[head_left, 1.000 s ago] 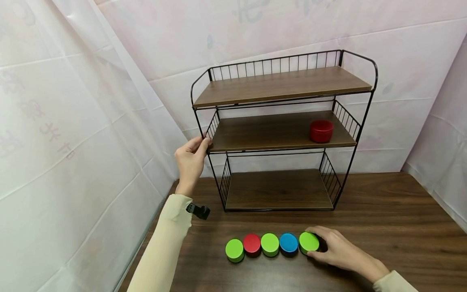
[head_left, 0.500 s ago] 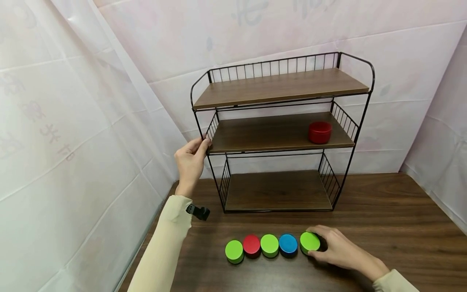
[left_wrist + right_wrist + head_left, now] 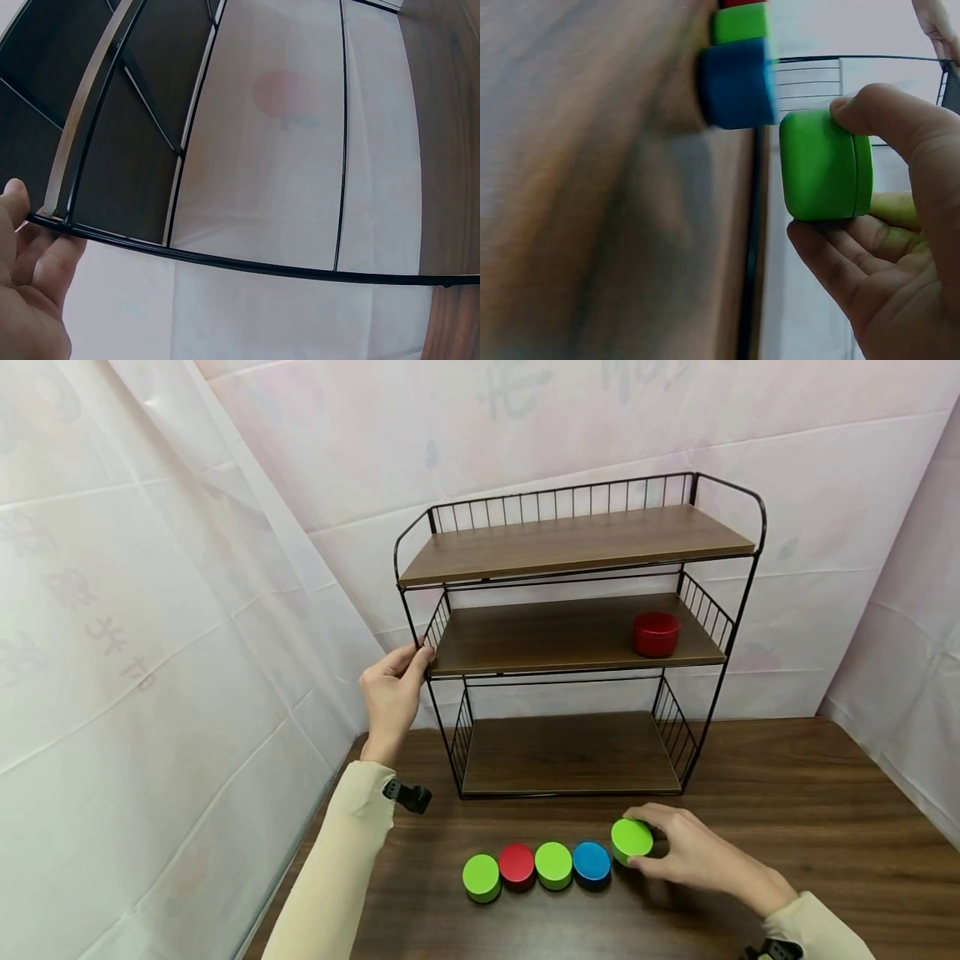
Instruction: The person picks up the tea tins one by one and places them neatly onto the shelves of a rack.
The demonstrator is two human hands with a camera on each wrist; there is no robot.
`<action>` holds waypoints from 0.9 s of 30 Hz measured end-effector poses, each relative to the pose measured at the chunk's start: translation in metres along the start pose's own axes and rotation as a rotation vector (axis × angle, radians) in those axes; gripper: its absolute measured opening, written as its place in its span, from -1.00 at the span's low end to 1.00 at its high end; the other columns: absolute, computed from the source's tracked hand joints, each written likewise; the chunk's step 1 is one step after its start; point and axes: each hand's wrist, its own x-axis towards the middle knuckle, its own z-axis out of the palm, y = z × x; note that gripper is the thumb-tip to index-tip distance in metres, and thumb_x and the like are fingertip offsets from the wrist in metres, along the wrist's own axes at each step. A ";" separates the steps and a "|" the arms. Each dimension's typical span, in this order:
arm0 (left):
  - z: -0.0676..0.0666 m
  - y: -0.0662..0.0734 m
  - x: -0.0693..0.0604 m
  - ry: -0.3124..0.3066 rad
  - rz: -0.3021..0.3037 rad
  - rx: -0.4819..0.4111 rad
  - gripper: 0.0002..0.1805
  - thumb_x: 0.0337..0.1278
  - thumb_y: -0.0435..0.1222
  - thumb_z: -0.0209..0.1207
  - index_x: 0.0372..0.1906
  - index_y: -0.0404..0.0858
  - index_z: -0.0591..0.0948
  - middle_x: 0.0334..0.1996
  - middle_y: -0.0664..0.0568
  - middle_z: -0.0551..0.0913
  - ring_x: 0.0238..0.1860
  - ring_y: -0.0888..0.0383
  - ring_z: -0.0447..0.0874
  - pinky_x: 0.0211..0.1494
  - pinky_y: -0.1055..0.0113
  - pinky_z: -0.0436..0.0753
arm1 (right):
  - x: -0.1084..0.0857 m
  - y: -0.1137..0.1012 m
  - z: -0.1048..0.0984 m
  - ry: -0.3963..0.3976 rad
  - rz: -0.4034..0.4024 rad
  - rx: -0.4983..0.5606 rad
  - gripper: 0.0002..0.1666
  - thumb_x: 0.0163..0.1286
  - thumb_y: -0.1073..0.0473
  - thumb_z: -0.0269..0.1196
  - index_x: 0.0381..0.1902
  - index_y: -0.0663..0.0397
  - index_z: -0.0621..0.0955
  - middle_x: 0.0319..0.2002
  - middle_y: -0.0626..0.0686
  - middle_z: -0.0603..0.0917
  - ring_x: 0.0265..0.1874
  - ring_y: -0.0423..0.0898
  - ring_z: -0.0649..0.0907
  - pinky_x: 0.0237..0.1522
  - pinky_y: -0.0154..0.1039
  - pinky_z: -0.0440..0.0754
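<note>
My right hand pinches a round green tin between thumb and fingers. In the right wrist view that green tin is off the table, its lid seam facing the palm. Left of it stand a blue tin, a green tin, a red tin and another green tin in a row. At the rack's left side, my left hand grips the black wire frame at the middle shelf's front corner; some fingertips are hidden behind it.
The three-tier rack has a wooden top shelf, a middle shelf bearing a red tin at its right, and a bottom shelf. It stands on the wooden table, before a white cloth.
My right hand has lifted the green tin off the table and moved it slightly up and forward. The left hand keeps its grip on the rack.
</note>
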 end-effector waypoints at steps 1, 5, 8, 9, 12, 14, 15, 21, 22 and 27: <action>0.000 0.000 0.000 0.000 0.001 0.001 -0.84 0.27 -0.41 0.37 -0.18 -0.47 0.79 -0.33 -0.31 0.81 -0.29 0.00 0.86 -0.27 0.65 0.67 | 0.003 -0.001 -0.002 -0.004 -0.001 0.003 -0.49 0.23 0.12 0.53 0.07 0.18 0.64 -0.10 -0.07 0.72 -0.25 -0.43 0.59 -0.34 -0.39 0.67; 0.000 -0.001 0.001 -0.010 0.004 -0.007 -0.85 0.27 -0.43 0.36 -0.17 -0.48 0.79 -0.33 -0.32 0.81 -0.27 -0.18 0.85 -0.27 0.66 0.66 | 0.014 -0.005 -0.009 -0.025 0.029 0.017 -0.49 0.26 0.10 0.52 0.10 0.15 0.63 -0.10 -0.10 0.71 -0.24 -0.42 0.61 -0.32 -0.38 0.68; 0.000 -0.001 0.002 -0.016 0.008 -0.012 -0.86 0.28 -0.44 0.35 -0.18 -0.48 0.79 -0.34 -0.32 0.81 -0.27 -0.29 0.83 -0.29 0.67 0.64 | 0.022 -0.010 -0.014 -0.023 0.034 0.008 -0.49 0.25 0.10 0.51 0.10 0.13 0.64 -0.09 -0.11 0.71 -0.23 -0.40 0.62 -0.29 -0.37 0.70; 0.000 -0.002 0.002 -0.019 0.008 -0.012 -0.86 0.28 -0.44 0.35 -0.17 -0.48 0.79 -0.33 -0.32 0.81 -0.27 -0.29 0.83 -0.30 0.67 0.64 | 0.025 -0.011 -0.015 -0.018 0.028 0.001 -0.49 0.24 0.11 0.51 0.10 0.12 0.64 -0.09 -0.11 0.71 -0.23 -0.39 0.62 -0.28 -0.36 0.70; 0.001 -0.003 0.002 -0.022 0.004 -0.015 -0.86 0.27 -0.46 0.34 -0.16 -0.48 0.79 -0.33 -0.32 0.81 -0.26 -0.30 0.82 -0.30 0.67 0.64 | 0.034 -0.015 -0.019 -0.007 0.007 -0.015 -0.51 0.23 0.13 0.52 0.09 0.08 0.65 -0.08 -0.14 0.71 -0.22 -0.38 0.62 -0.25 -0.35 0.70; 0.000 -0.003 0.002 -0.022 -0.001 -0.021 -0.86 0.27 -0.48 0.34 -0.14 -0.48 0.79 -0.32 -0.33 0.81 -0.25 -0.30 0.82 -0.27 0.67 0.65 | 0.040 -0.018 -0.021 -0.010 0.007 -0.018 -0.50 0.24 0.12 0.52 0.11 0.06 0.64 -0.08 -0.14 0.70 -0.21 -0.38 0.62 -0.24 -0.34 0.70; 0.000 -0.003 0.002 -0.021 -0.003 -0.024 -0.86 0.27 -0.48 0.34 -0.14 -0.49 0.78 -0.32 -0.33 0.80 -0.24 -0.31 0.82 -0.26 0.67 0.65 | 0.043 -0.020 -0.021 -0.011 0.007 -0.022 -0.50 0.24 0.12 0.51 0.11 0.05 0.64 -0.07 -0.15 0.70 -0.21 -0.37 0.62 -0.23 -0.34 0.70; -0.001 -0.002 0.002 -0.019 0.003 -0.024 -0.86 0.26 -0.48 0.34 -0.15 -0.50 0.78 -0.32 -0.35 0.80 -0.25 -0.33 0.81 -0.28 0.69 0.64 | 0.063 -0.035 -0.022 -0.003 -0.006 -0.044 -0.49 0.22 0.11 0.51 0.12 0.03 0.65 -0.07 -0.16 0.70 -0.21 -0.34 0.61 -0.17 -0.33 0.72; -0.001 -0.002 0.002 -0.020 0.003 -0.021 -0.86 0.26 -0.48 0.34 -0.15 -0.49 0.78 -0.32 -0.34 0.80 -0.25 -0.33 0.81 -0.28 0.69 0.64 | 0.066 -0.037 -0.023 0.000 -0.014 -0.041 -0.49 0.21 0.12 0.51 0.12 0.03 0.65 -0.07 -0.16 0.70 -0.20 -0.34 0.61 -0.17 -0.32 0.72; -0.001 -0.001 0.001 -0.025 0.005 -0.033 -0.84 0.27 -0.46 0.35 -0.14 -0.49 0.78 -0.31 -0.35 0.80 -0.23 -0.32 0.82 -0.27 0.68 0.65 | 0.080 -0.051 -0.026 0.015 -0.064 -0.032 -0.48 0.18 0.12 0.50 0.11 0.03 0.65 -0.09 -0.18 0.69 -0.21 -0.34 0.61 -0.17 -0.33 0.72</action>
